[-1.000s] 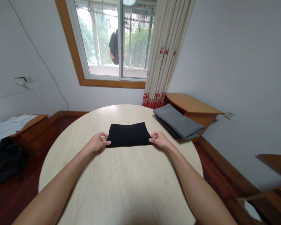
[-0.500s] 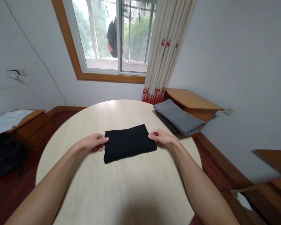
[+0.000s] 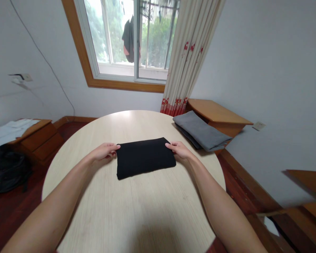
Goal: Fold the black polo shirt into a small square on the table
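A black cloth [image 3: 144, 157], folded into a flat rectangle, lies in the middle of the round pale wooden table [image 3: 116, 211]. My left hand [image 3: 105, 151] pinches its far left corner, thumb on top. At the far right corner, my right hand [image 3: 177, 148] grips the fabric between thumb and fingers. What kind of garment the black cloth is cannot be made out. Beyond my right hand, a folded grey cloth [image 3: 202, 130] rests on the table's right edge, with a darker layer showing under it.
A wooden cabinet [image 3: 218, 110] stands behind the table at the right, beside a long curtain [image 3: 189, 52]. To the left are a low wooden drawer unit [image 3: 46, 140] with papers [image 3: 12, 131] and a black bag [image 3: 9, 170] on the floor. A window [image 3: 129, 42] is ahead.
Both hands have shifted slightly away from me along the black cloth's sides to its far corners. Its far edge now looks straighter. The grey cloth has stayed put.
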A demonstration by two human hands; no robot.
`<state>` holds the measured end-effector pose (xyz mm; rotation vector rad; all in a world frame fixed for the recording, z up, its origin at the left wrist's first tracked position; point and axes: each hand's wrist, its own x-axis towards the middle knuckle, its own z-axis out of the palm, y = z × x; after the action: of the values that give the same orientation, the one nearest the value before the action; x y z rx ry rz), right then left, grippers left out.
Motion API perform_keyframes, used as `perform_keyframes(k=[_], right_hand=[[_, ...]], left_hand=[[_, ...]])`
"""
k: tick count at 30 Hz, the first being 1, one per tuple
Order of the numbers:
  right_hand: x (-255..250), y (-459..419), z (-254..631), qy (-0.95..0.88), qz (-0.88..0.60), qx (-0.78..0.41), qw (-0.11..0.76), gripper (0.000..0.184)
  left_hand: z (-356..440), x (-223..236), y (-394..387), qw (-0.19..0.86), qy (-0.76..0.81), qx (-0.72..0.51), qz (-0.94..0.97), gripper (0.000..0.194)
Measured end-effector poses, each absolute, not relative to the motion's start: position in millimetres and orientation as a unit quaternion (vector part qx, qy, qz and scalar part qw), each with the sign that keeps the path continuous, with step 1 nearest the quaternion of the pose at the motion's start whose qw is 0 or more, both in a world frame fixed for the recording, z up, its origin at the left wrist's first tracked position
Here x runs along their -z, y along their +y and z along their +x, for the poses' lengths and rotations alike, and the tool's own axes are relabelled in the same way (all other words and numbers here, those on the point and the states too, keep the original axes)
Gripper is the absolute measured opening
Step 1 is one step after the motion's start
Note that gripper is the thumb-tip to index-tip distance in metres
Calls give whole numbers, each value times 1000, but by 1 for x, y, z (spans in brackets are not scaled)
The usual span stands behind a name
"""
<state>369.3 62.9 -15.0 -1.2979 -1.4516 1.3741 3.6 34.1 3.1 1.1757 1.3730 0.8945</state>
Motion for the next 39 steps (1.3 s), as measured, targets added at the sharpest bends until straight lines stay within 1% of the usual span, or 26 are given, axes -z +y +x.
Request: perform_keyframes(k=[2, 4, 5, 7, 8, 9, 11, 12, 13, 16, 18, 23, 27, 30, 33, 37, 39], right_hand=[[19, 66, 372, -560, -534, -527, 351, 51], [23, 68, 373, -558, -550, -524, 334, 48], [24, 68, 373, -558, -550, -525, 334, 43], [25, 69, 372, -551, -540, -524, 360, 32], [25, 70, 370, -544, -533, -524, 382, 32], [25, 71, 369, -536, -522, -526, 405, 38], [26, 73, 365, -528, -489, -535, 442, 49], [27, 75, 363, -530, -473, -540, 452, 51], [28, 77, 361, -533, -462, -541, 458, 51], [31, 84, 357, -540, -467, -527, 461, 40], [32, 86, 355, -531, -476, -525, 465, 37], [29, 87, 354, -495, -446, -532, 523, 51], [31, 88, 352, -499, -490, -515, 496, 50], [32, 88, 352, -518, -496, -498, 488, 49], [33, 87, 353, -534, -484, -499, 481, 55], [37, 88, 354, -541, -477, -509, 470, 70], [38, 90, 355, -563, -490, -492, 448, 69]], left_hand=[[0, -3, 34, 561, 574, -351, 482, 42], [-1, 0, 36, 581, 577, -340, 462, 43], [-1, 2, 37, 583, 579, -345, 453, 42], [2, 6, 39, 580, 580, -369, 436, 40], [4, 8, 41, 575, 579, -388, 428, 39], [6, 10, 42, 567, 577, -410, 421, 40], [12, 13, 45, 551, 567, -453, 413, 50], [14, 14, 47, 547, 558, -469, 412, 55], [16, 15, 48, 548, 550, -478, 411, 56], [18, 16, 51, 557, 538, -489, 401, 46], [15, 13, 52, 549, 537, -498, 403, 44], [6, 5, 54, 471, 554, -525, 442, 52], [9, 8, 52, 447, 565, -531, 446, 57], [12, 8, 49, 445, 571, -516, 457, 61], [11, 6, 46, 444, 575, -495, 476, 62], [10, 10, 49, 426, 575, -492, 496, 55], [10, 13, 51, 401, 593, -485, 502, 48]])
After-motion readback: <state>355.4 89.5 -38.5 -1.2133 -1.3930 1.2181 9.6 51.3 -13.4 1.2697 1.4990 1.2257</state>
